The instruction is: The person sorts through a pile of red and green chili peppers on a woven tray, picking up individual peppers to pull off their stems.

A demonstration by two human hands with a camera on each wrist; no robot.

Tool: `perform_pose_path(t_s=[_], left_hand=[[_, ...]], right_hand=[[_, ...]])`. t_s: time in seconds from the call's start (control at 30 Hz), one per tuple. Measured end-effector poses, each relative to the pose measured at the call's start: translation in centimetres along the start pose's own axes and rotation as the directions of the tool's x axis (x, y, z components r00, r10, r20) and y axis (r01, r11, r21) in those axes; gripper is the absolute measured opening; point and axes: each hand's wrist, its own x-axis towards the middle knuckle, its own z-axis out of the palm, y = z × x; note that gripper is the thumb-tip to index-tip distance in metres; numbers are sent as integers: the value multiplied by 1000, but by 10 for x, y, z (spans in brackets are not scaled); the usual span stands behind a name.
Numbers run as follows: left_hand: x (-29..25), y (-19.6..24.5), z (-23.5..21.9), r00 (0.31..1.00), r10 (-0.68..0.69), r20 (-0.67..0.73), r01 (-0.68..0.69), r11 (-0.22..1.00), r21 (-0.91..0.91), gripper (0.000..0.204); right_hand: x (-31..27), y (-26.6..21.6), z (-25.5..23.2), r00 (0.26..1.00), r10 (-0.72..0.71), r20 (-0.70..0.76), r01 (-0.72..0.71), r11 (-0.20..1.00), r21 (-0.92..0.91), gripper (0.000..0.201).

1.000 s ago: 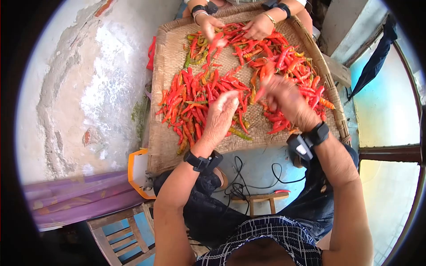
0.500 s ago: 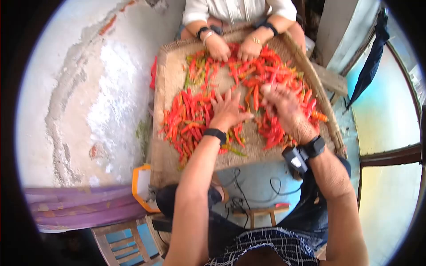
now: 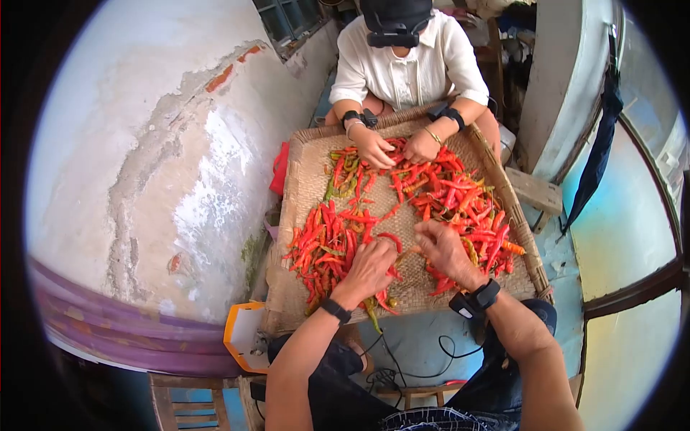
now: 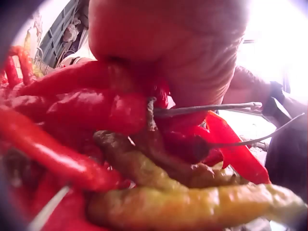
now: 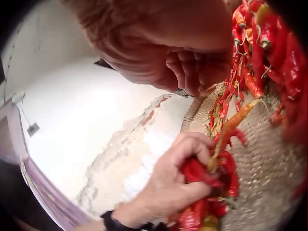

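Observation:
My left hand is at the left heap of chili peppers. In the right wrist view its thumb and fingers grip a red chili pepper. An orange chili pepper with a pale stem slants up beside that hand. My right hand is at the near left side of the right heap, its fingers curled; I cannot tell whether they pinch anything. Close by the left palm in the left wrist view lie red peppers and a yellow-green pepper.
The peppers lie on a woven tray with a raised rim. Across it a person in a white shirt has both hands on the far peppers. A plaster wall stands left; a folded umbrella hangs right. Cables lie on the floor.
The head view has tilted up, showing more of the person opposite. My left hand went from spread fingers over the left heap to gripping a red pepper. My right hand remains by the right heap.

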Motion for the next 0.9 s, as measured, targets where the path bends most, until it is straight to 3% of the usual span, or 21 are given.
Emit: perform_pose_path(t_s=[0.03, 0.07, 0.1, 0.13, 0.2, 0.33, 0.37, 0.4, 0.53, 0.57, 0.6, 0.67, 0.73, 0.8, 0.9], left_hand=[[-6, -1, -4, 1000, 31, -5, -31, 998, -46, 31], [-12, -4, -5, 1000, 19, 1, -18, 998, -56, 31], [-15, -6, -6, 996, 74, -51, -77, 996, -54, 32], [-21, -6, -4, 988, 119, -94, -125, 990, -63, 33], [-21, -2, -6, 994, 85, -65, -92, 989, -114, 33], [-13, -5, -3, 988, 93, -126, -111, 984, -141, 29], [-12, -4, -3, 985, 107, -139, -127, 981, -150, 29], [-12, -3, -3, 986, 102, -135, -124, 978, -166, 29], [-17, -1, -1, 991, 13, -134, -34, 988, -150, 29], [-18, -3, 2, 994, 17, -104, -25, 997, -71, 30], [-18, -7, 2, 997, 31, -69, -30, 999, 15, 30], [-15, -7, 3, 1000, 0, 6, 1, 1000, -5, 31], [-14, -3, 2, 996, -35, -81, 28, 995, -92, 35], [-15, -1, 3, 996, -88, -20, 84, 985, -148, 36], [-11, -8, 1, 987, -111, -118, 72, 952, -297, 36]], right_hand=[[-3, -4, 2, 983, -179, 31, 181, 944, -276, 26], [-11, -6, 6, 939, -323, 114, 334, 790, -514, 34], [-15, -15, 7, 960, -191, 204, 272, 807, -524, 46], [-19, -6, 10, 963, -148, 224, 246, 822, -513, 46], [-20, 15, 14, 911, -147, 384, 319, 843, -433, 40], [-22, 4, 22, 908, -29, 419, 205, 901, -382, 27], [-22, 9, 21, 898, -80, 432, 285, 853, -437, 20], [-20, 8, 17, 899, -62, 434, 272, 855, -441, 20], [-6, 2, -10, 924, -97, 369, 326, 704, -631, 10], [-4, -3, -19, 945, -94, 312, 295, 655, -696, 9], [0, -8, -28, 956, -2, 292, 215, 680, -700, 10], [2, -22, -42, 976, -106, 189, 204, 741, -640, 12], [8, -24, -55, 983, -165, 84, 183, 793, -581, 14], [11, -32, -62, 989, -106, -106, 24, 810, -586, 14], [15, -26, -66, 984, -47, -172, -68, 793, -606, 19]])
